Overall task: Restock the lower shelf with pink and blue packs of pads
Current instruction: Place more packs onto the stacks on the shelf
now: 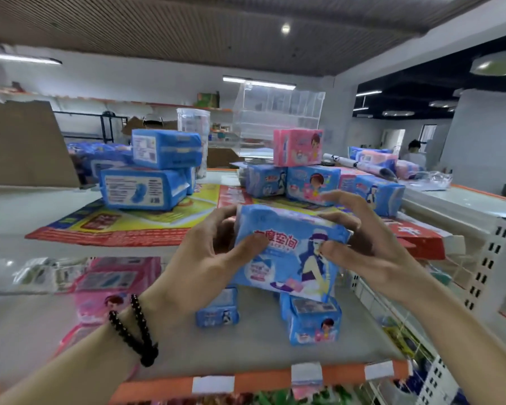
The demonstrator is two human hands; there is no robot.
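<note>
Head view. Left forearm, nearest the camera, with a black bead bracelet doubled round the wrist. Left hand: grip closed on the left end of a blue pack, thumb on its printed face, fingers curled behind. Right hand: grip closed on the right end of the same blue pack, thumb on the face, index finger along the top edge, remaining fingers raised and spread.

Blue pack: held in the air in front of the upper shelf edge and above the lower shelf, printed face toward the camera, slightly tilted.

Below the blue pack, on the lower shelf: two small blue packs, one left, one right, standing apart. Left of the blue pack, lower shelf: pink packs, blurred. Lower shelf front edge: orange strip with white label holders.

Behind and above the blue pack, on the upper shelf: a red and yellow printed sheet; upper left, a stack of large blue packs; directly behind, a row of blue packs with one pink pack on top.

Farther behind: clear plastic bins. Right of the blue pack: white perforated shelf upright.
</note>
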